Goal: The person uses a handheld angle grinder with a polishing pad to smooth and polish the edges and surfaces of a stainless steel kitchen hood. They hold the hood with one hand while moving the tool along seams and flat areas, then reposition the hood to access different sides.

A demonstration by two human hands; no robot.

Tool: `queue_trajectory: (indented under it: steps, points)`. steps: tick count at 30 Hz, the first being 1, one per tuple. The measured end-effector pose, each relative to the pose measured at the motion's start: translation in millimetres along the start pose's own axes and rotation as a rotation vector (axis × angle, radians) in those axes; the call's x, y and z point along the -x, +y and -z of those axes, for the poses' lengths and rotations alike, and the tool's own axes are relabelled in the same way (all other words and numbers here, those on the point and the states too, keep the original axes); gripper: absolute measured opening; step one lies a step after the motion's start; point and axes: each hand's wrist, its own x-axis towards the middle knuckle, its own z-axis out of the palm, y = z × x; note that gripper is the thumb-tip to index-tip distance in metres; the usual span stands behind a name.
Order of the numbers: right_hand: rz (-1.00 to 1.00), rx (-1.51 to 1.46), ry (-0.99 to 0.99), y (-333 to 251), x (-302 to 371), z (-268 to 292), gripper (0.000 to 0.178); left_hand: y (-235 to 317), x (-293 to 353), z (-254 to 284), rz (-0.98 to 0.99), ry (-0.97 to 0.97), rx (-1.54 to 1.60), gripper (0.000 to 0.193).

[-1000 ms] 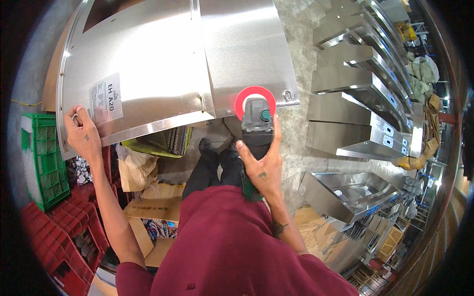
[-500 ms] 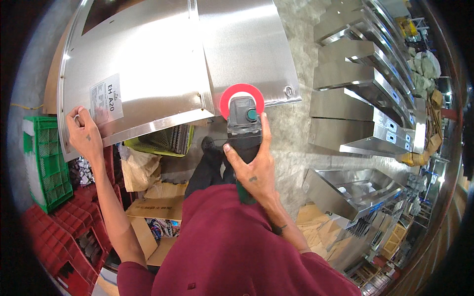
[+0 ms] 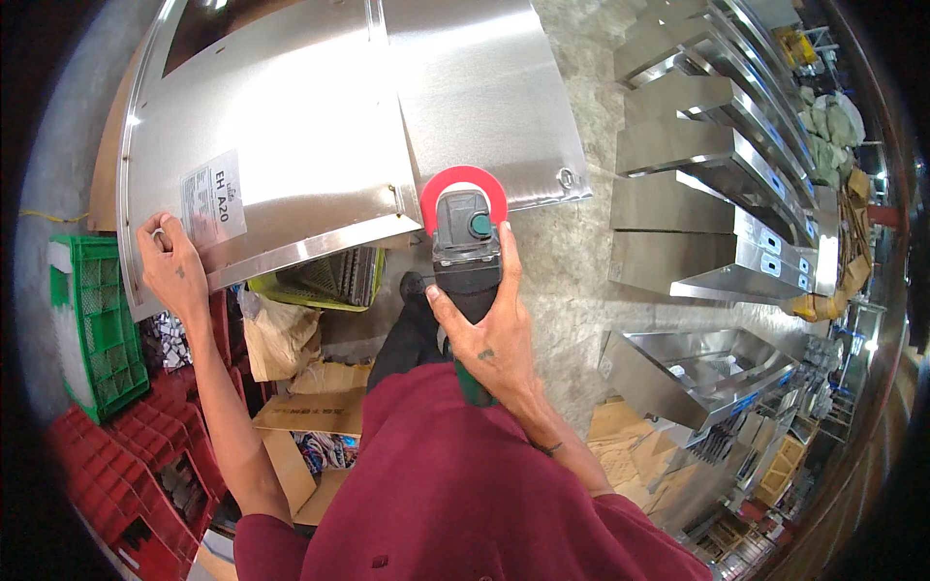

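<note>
My right hand (image 3: 494, 334) is wrapped round the body of an angle grinder (image 3: 463, 232), black and grey with a green button. A red ring-shaped disc edge (image 3: 463, 176) shows round the grinder's head, beside the near right corner of a large stainless steel panel (image 3: 310, 165). Over the panel's near left corner, my left hand (image 3: 176, 263) is closed with its fingers curled; what they hold, if anything, is hidden. A white printed label (image 3: 215, 200) is stuck on the panel beside this hand. A second flat steel sheet (image 3: 484, 107) lies to the right of the panel.
Below the panel are a yellow-green basket (image 3: 325, 281), an open cardboard box (image 3: 310, 412) and red crates (image 3: 126, 465). A green crate (image 3: 102, 329) stands at left. Several steel hoods (image 3: 688, 208) line the right floor, with a steel basin-like unit (image 3: 697, 373) nearer.
The grinder and my right hand have shifted slightly left. My left hand stays closed at the panel's corner and appears a little lower and farther right, along with the surroundings.
</note>
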Motion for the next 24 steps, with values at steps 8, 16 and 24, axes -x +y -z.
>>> queue_trajectory:
  steps: [8, 16, 24]
  points:
    - [-0.061, -0.08, 0.082, -0.5, -1.4, 1.5, 0.107, -7.4, 0.6, 0.9, -0.008, 0.015, 0.0, 0.037]
    - [-0.007, 0.005, 0.032, -6.2, -3.9, -4.7, 0.106, -4.5, -2.0, -6.1, -0.033, 0.035, 0.046, 0.037]
    - [-0.016, -0.044, 0.07, -11.4, -2.7, 7.5, 0.103, 10.4, 0.3, -7.0, 0.016, -0.007, -0.034, 0.037]
